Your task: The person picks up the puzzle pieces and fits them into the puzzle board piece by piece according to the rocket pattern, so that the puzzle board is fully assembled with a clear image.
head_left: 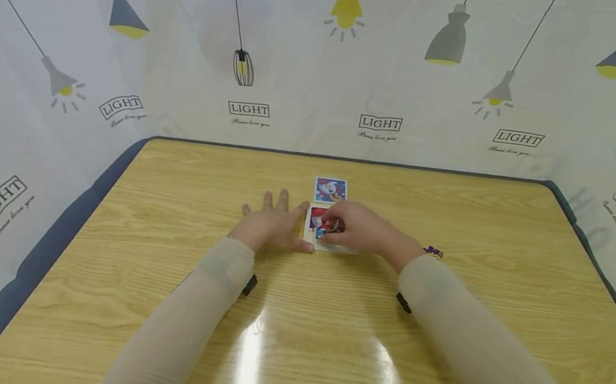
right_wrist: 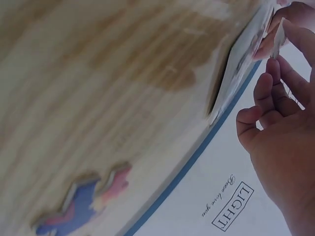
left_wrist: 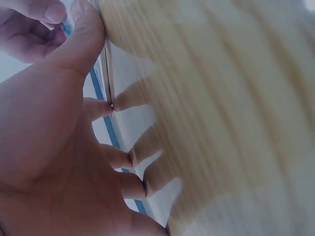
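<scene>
A small flat jigsaw puzzle tray (head_left: 310,243) with a pale border lies on the table, partly filled with a red and blue picture. Over it, my right hand (head_left: 363,230) pinches a thin puzzle piece (right_wrist: 279,39) between thumb and fingertips, its edge turned to the right wrist camera. My left hand (head_left: 273,223) rests with fingers spread at the tray's left side, the thumb at its near left corner. Just behind the tray lies a square picture card (head_left: 331,190) with a white figure on blue. The right hand hides much of the tray's right part.
Loose colourful puzzle pieces (right_wrist: 81,201) lie on the wooden table (head_left: 324,346) to the right, partly behind the right wrist in the head view. A pale curtain (head_left: 313,47) printed with lamps stands beyond the table's dark far edge and along both sides.
</scene>
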`<action>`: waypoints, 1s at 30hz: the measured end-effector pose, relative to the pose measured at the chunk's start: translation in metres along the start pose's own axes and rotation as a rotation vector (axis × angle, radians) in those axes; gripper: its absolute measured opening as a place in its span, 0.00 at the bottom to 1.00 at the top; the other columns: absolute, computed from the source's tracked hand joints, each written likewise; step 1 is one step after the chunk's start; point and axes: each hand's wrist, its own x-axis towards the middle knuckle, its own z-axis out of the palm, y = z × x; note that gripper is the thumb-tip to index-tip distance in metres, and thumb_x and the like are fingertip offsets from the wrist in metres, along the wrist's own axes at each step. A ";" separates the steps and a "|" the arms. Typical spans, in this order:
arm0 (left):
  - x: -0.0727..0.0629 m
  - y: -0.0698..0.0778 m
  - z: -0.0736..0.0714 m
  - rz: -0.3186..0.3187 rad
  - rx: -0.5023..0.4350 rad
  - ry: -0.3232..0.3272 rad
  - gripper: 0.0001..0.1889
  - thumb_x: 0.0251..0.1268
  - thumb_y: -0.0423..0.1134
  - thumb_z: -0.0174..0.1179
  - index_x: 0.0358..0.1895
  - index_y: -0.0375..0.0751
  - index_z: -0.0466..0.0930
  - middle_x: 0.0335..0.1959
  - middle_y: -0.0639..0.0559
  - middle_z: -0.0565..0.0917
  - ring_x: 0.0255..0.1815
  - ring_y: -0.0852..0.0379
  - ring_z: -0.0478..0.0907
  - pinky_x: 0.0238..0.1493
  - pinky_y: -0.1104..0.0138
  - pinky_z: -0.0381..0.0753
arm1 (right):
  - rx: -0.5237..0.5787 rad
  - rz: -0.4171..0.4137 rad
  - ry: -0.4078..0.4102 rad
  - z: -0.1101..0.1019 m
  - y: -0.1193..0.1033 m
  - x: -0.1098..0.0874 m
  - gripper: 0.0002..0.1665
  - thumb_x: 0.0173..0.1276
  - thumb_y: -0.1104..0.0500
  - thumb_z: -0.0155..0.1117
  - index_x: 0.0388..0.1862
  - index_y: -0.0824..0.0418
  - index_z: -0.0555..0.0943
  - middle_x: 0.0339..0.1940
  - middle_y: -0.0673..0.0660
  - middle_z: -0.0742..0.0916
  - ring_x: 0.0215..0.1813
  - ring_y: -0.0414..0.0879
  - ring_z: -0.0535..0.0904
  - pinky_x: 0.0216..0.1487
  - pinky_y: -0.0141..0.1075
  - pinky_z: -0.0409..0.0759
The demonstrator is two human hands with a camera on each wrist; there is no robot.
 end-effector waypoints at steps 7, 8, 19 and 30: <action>0.001 0.000 0.002 0.012 0.022 -0.005 0.58 0.61 0.80 0.60 0.89 0.67 0.39 0.89 0.36 0.28 0.88 0.26 0.25 0.77 0.19 0.33 | -0.028 -0.035 -0.005 0.011 -0.001 0.006 0.18 0.72 0.54 0.74 0.55 0.61 0.87 0.45 0.55 0.87 0.45 0.46 0.80 0.53 0.41 0.85; 0.001 0.000 0.002 0.012 0.023 -0.004 0.58 0.61 0.80 0.60 0.89 0.68 0.39 0.89 0.36 0.28 0.88 0.26 0.25 0.77 0.19 0.33 | -0.032 -0.039 -0.007 0.011 -0.001 0.006 0.17 0.72 0.54 0.74 0.55 0.61 0.87 0.45 0.55 0.87 0.45 0.46 0.80 0.52 0.41 0.84; -0.001 0.000 0.001 0.006 0.012 0.006 0.58 0.61 0.78 0.62 0.88 0.69 0.40 0.89 0.35 0.29 0.88 0.26 0.26 0.77 0.19 0.34 | -0.068 -0.056 -0.017 0.011 -0.008 0.004 0.19 0.73 0.52 0.73 0.56 0.62 0.86 0.43 0.55 0.85 0.44 0.46 0.77 0.48 0.39 0.80; -0.003 0.002 -0.001 0.016 0.019 0.033 0.58 0.58 0.79 0.64 0.88 0.68 0.45 0.89 0.33 0.33 0.88 0.23 0.31 0.76 0.18 0.40 | -0.043 -0.046 -0.015 0.012 -0.005 0.004 0.19 0.73 0.53 0.74 0.57 0.61 0.87 0.48 0.55 0.88 0.48 0.47 0.80 0.55 0.42 0.84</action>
